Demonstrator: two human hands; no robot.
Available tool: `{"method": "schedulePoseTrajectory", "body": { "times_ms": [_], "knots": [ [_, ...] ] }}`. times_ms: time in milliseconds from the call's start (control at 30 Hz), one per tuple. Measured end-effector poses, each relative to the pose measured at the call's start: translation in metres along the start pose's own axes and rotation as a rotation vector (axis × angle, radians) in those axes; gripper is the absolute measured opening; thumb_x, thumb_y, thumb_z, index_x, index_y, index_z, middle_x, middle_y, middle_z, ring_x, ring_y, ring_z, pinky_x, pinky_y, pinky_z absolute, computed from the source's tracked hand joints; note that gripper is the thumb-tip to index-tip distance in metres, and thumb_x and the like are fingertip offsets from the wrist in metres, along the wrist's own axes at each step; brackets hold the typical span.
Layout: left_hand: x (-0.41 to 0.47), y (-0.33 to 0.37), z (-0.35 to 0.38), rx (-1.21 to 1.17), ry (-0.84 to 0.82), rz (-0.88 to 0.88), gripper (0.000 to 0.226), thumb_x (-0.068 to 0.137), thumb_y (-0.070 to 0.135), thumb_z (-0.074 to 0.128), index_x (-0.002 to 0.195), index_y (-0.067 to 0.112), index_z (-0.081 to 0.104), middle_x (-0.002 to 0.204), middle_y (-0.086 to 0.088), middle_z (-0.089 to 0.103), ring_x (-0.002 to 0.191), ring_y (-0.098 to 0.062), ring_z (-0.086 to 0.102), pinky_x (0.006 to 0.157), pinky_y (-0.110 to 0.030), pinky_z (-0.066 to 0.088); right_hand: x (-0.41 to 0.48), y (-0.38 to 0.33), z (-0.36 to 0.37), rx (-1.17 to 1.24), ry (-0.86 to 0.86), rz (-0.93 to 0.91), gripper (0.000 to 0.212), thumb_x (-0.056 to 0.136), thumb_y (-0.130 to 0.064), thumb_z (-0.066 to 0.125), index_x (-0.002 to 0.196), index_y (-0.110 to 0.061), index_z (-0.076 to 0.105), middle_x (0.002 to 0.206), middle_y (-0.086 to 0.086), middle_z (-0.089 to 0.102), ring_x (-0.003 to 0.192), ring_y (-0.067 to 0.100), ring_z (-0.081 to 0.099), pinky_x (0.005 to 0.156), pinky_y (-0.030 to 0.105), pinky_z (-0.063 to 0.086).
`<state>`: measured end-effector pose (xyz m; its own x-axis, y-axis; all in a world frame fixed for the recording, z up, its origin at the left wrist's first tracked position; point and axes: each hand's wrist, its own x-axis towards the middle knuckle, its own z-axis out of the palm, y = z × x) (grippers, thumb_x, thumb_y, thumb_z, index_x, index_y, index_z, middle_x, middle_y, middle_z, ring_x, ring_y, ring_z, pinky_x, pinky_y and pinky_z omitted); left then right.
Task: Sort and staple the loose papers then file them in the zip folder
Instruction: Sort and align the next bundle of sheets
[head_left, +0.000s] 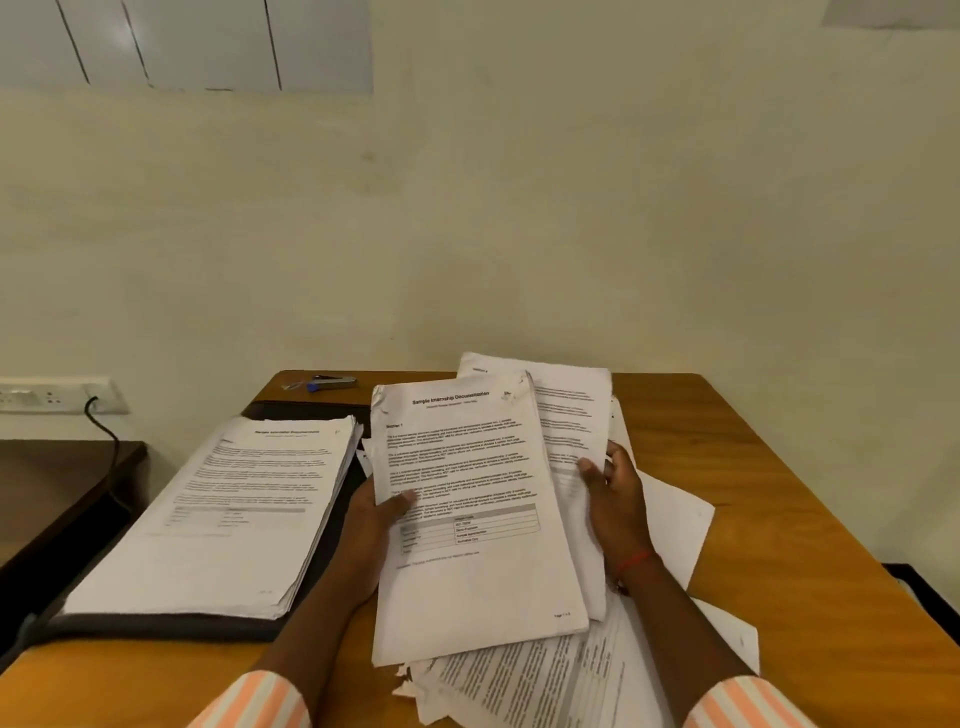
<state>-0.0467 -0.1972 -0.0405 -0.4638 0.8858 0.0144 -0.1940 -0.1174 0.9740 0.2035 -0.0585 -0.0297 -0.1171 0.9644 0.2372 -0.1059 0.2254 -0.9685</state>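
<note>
My left hand (378, 525) grips a printed sheaf headed "Sample Internship Documentation" (467, 467) by its left edge, thumb on the front page. My right hand (613, 499) holds a second set of pages (569, 410) just behind and to the right of it, thumb on top. Both sets are lifted above a heap of loose papers (545, 675) on the wooden table (753, 467). At the left a thick stack of papers (234, 514) lies on the open dark zip folder (156, 623). A stapler (332, 383) with a blue end sits at the table's far edge.
A cream wall rises right behind the table. To the left stands a lower dark table (52, 493), with a wall socket (52, 395) and a black cable (106, 431) above it. A dark object (919, 582) shows past the table's right edge.
</note>
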Motion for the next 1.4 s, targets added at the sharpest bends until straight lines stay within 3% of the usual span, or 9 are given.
{"method": "schedulePoseTrajectory", "body": {
  "times_ms": [100,233,367,567,767,867,1000,1267,1400],
  "knots": [
    [-0.002,0.003,0.002,0.038,-0.013,0.024,0.039,0.097,0.004,0.056,0.135,0.011,0.056,0.125,-0.011,0.071,0.112,-0.034,0.069,0.09,-0.049,0.058,-0.001,-0.005,0.014,-0.019,-0.127,0.007,0.03,0.099,-0.011,0.059,0.129,-0.011,0.055,0.122,-0.003,0.069,0.105,-0.002,0.067,0.085,0.018,0.056],
    [-0.004,0.003,0.003,0.083,0.003,0.045,0.041,0.099,0.003,0.055,0.137,0.015,0.053,0.126,-0.009,0.07,0.111,-0.032,0.07,0.09,-0.051,0.058,-0.007,-0.008,0.029,-0.039,-0.23,0.072,0.018,0.103,-0.027,0.054,0.117,-0.019,0.062,0.108,-0.002,0.073,0.1,0.014,0.071,0.08,0.031,0.059],
    [-0.004,0.009,0.012,0.14,0.053,0.061,0.039,0.098,0.0,0.057,0.128,0.024,0.057,0.12,-0.002,0.073,0.107,-0.025,0.072,0.083,-0.041,0.061,-0.007,-0.014,0.034,0.006,-0.253,0.12,0.049,0.101,-0.055,0.044,0.132,-0.021,0.06,0.128,-0.004,0.067,0.118,0.014,0.063,0.099,0.036,0.052],
    [-0.003,0.061,0.035,0.182,0.077,0.187,0.03,0.096,0.005,0.062,0.122,0.018,0.056,0.112,-0.003,0.073,0.096,-0.026,0.075,0.071,-0.038,0.063,0.003,-0.059,0.026,-0.078,-0.256,-0.08,0.031,0.095,-0.013,0.067,0.125,-0.015,0.061,0.119,-0.002,0.071,0.109,0.017,0.069,0.092,0.038,0.058],
    [-0.011,0.087,0.061,0.183,0.127,0.409,0.028,0.095,0.019,0.066,0.117,0.031,0.054,0.11,0.01,0.069,0.096,-0.005,0.072,0.07,-0.021,0.059,-0.001,-0.1,0.027,0.135,-0.133,-0.18,0.033,0.09,-0.015,0.073,0.12,-0.01,0.061,0.11,0.003,0.074,0.099,0.021,0.072,0.08,0.036,0.062],
    [-0.014,0.057,0.059,0.201,0.13,0.315,0.03,0.09,0.031,0.069,0.117,0.026,0.059,0.111,0.006,0.072,0.1,-0.012,0.073,0.072,-0.024,0.06,-0.011,-0.074,0.031,0.052,-0.149,-0.08,0.035,0.087,-0.022,0.077,0.119,-0.017,0.064,0.11,0.0,0.074,0.1,0.018,0.072,0.084,0.04,0.061],
    [-0.015,0.031,0.054,0.183,0.113,0.176,0.044,0.088,0.037,0.074,0.125,0.017,0.06,0.116,-0.003,0.073,0.1,-0.022,0.074,0.08,-0.046,0.063,-0.019,-0.045,0.035,0.004,-0.178,0.011,0.035,0.088,-0.028,0.076,0.121,-0.024,0.065,0.114,-0.003,0.074,0.106,0.02,0.07,0.087,0.042,0.061],
    [-0.018,0.014,0.058,0.148,0.126,0.124,0.039,0.09,0.031,0.073,0.125,0.02,0.058,0.115,-0.002,0.072,0.098,-0.02,0.074,0.08,-0.044,0.063,-0.022,-0.029,0.032,0.011,-0.14,0.029,0.035,0.09,-0.028,0.073,0.123,-0.027,0.063,0.115,-0.007,0.072,0.105,0.013,0.069,0.079,0.027,0.059],
    [-0.018,0.014,0.062,0.192,0.1,0.176,0.033,0.095,0.028,0.067,0.126,0.019,0.058,0.114,0.0,0.071,0.1,-0.021,0.073,0.076,-0.032,0.063,-0.02,-0.023,0.033,-0.032,-0.145,0.033,0.036,0.091,-0.03,0.072,0.126,-0.025,0.063,0.117,-0.006,0.072,0.106,0.013,0.068,0.09,0.039,0.059]
  ]
}}
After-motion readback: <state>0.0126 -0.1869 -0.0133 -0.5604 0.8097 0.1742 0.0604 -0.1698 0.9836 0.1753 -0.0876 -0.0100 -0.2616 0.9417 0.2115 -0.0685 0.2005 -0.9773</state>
